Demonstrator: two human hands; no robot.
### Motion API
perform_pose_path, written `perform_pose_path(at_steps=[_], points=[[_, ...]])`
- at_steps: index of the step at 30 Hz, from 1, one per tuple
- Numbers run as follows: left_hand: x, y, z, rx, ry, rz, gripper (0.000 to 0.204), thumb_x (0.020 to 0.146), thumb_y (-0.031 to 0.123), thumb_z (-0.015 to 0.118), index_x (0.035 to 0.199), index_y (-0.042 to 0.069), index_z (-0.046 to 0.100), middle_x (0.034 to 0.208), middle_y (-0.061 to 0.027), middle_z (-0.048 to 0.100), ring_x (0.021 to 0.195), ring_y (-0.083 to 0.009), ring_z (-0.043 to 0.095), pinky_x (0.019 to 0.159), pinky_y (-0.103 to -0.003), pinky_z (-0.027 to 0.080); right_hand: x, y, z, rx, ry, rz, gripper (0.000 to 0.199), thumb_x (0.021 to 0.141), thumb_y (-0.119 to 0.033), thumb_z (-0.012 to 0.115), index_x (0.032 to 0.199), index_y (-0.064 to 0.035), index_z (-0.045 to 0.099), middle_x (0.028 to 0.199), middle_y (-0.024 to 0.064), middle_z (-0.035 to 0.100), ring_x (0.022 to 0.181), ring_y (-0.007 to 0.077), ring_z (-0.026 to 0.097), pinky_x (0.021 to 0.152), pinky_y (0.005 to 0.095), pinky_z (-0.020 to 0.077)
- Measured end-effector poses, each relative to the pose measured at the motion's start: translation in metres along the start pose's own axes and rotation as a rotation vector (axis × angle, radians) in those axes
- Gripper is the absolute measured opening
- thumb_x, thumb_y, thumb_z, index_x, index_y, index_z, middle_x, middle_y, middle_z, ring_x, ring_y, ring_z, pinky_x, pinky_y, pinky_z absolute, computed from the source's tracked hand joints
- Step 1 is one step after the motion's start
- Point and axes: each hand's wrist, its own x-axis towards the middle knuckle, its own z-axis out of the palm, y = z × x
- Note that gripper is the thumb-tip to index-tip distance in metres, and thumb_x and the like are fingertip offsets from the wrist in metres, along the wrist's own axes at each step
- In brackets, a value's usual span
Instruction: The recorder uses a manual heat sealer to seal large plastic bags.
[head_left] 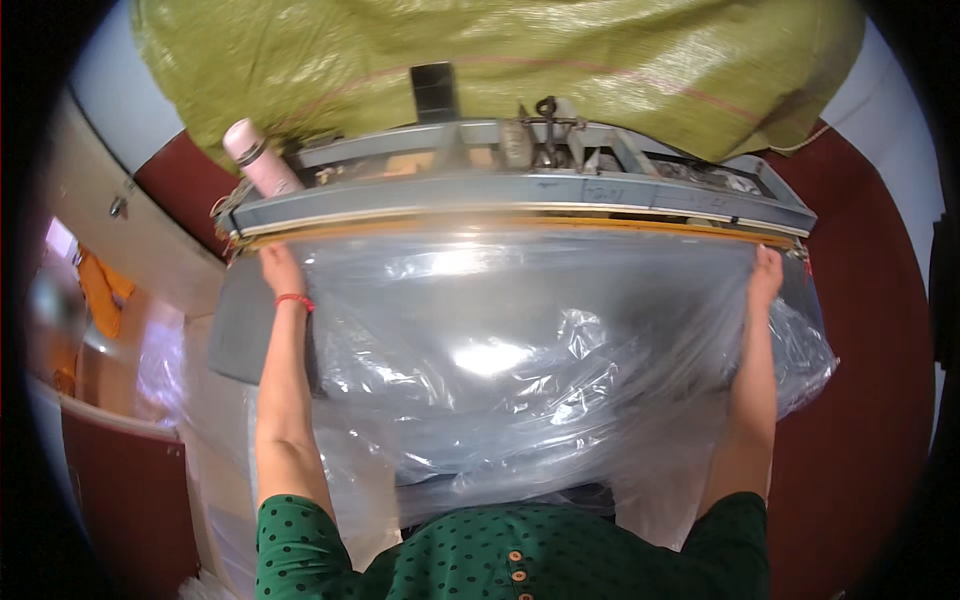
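Note:
A wide sheet of clear plastic film is stretched across a grey worktop, and its loose near part hangs in creases toward my body. My left hand, with a red band at the wrist, is closed on the film's far left corner. At the far right corner, my right hand pinches the film as well. Both arms reach out straight. The film's far edge lies along a long orange-yellow strip at the base of a grey metal frame. My fingertips are partly hidden.
The metal frame forms a shallow trough with metal parts and a dark hook-shaped piece. A pink flask leans at its left end. Behind hangs a yellow-green woven sheet with a dark rectangular object. A pale door stands left.

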Motion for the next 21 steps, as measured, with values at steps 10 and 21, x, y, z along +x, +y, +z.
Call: perform_pose_path(at_steps=[10, 21], points=[[0.014, -0.006, 0.026, -0.178, 0.077, -0.023, 0.020, 0.080, 0.016, 0.049, 0.066, 0.002, 0.053, 0.060, -0.0026, 0.052, 0.052, -0.0104, 0.044, 0.049, -0.026, 0.038, 0.009, -0.007, 0.027, 0.152, 0.066, 0.176, 0.017, 0.078, -0.015, 0.062, 0.074, -0.0037, 0.049, 0.065, -0.0005, 0.050, 0.055, 0.0060, 0.044, 0.051, 0.0204, 0.0384], [0.023, -0.015, 0.006, -0.219, 0.060, -0.355, 0.005, 0.078, 0.008, 0.044, 0.079, 0.003, 0.045, 0.071, -0.0031, 0.049, 0.058, -0.0102, 0.047, 0.049, -0.024, 0.039, 0.007, -0.044, 0.007, 0.321, 0.130, 0.395, 0.014, 0.081, -0.010, 0.053, 0.093, -0.0043, 0.049, 0.071, 0.0051, 0.054, 0.061, 0.0109, 0.052, 0.054, 0.0224, 0.0425]])
